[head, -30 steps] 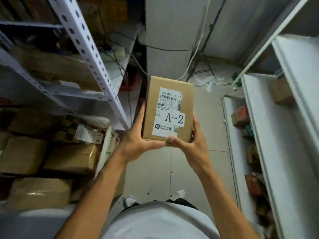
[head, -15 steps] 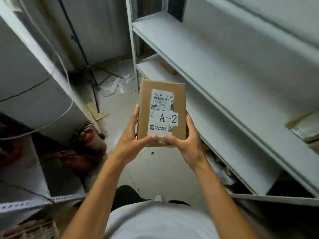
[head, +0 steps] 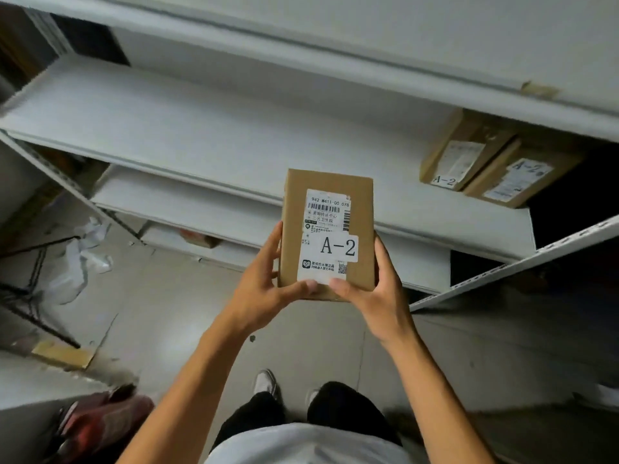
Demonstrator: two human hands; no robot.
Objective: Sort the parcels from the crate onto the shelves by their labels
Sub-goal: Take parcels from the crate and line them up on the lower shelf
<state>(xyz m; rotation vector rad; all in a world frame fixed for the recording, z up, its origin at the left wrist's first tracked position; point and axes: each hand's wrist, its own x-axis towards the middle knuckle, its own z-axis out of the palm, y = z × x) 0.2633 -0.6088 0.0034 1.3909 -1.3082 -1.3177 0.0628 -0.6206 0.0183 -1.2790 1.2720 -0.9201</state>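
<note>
Parcel (head: pixel 326 229) of brown cardboard is held up in the air in front of the white shelving, over the grey floor, between both hands. Off to the far left, crumpled white plastic wrap (head: pixel 82 262) lies on the floor, and a red object (head: pixel 104 423) sits low in the corner. The left hand (head: pixel 264 289) grips the parcel's lower left edge, fingers curled up its side and the thumb laid across its bottom front. The parcel's long axis runs up and away from the person, its labelled face turned to the camera, with a white shipping label and a sticker reading A-2 (head: pixel 336 246) upright on it. The right hand (head: pixel 375 293) clasps the lower right edge the same way, thumb meeting the other thumb on the label's bottom strip. Further right, on the middle shelf (head: pixel 201 128), two cardboard boxes lie side by side and touching, one (head: pixel 459 152) marked A-2 at its near end, the other (head: pixel 517 177) marked A-2 near its top.
</note>
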